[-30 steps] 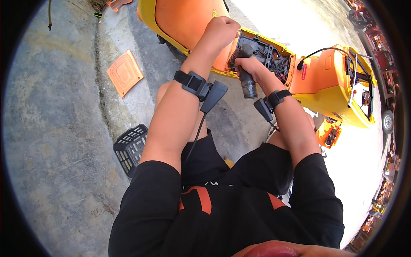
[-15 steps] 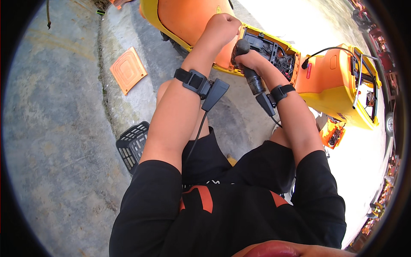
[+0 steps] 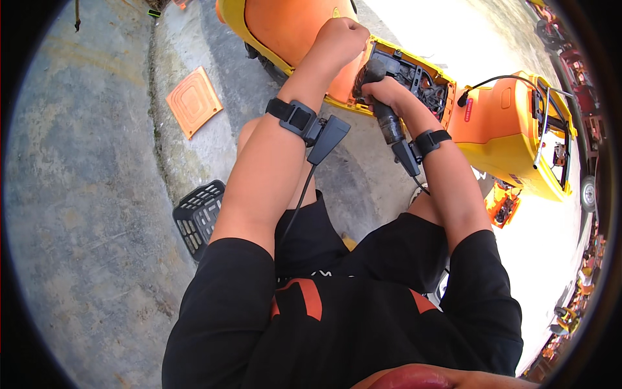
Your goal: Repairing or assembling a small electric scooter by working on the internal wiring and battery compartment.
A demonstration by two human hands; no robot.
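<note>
In front of me is an orange and yellow scooter body (image 3: 278,32) with an uncovered compartment of dark parts and wiring (image 3: 421,81). My left hand (image 3: 343,40) is closed at the compartment's left end, over the orange panel; whatever its curled fingers hold is hidden. Just to the right and nearer me, my right hand (image 3: 387,93) is wrapped round a black power drill (image 3: 389,123). The rounded back of the drill points up toward me, beside the compartment's near edge. Its working tip is out of sight.
A square orange cover (image 3: 194,102) lies on the concrete at left. Closer in, a black plastic basket (image 3: 201,217) sits beside my left leg. An orange container with dark parts (image 3: 503,204) is on the ground at right, below another orange and yellow body section (image 3: 495,123).
</note>
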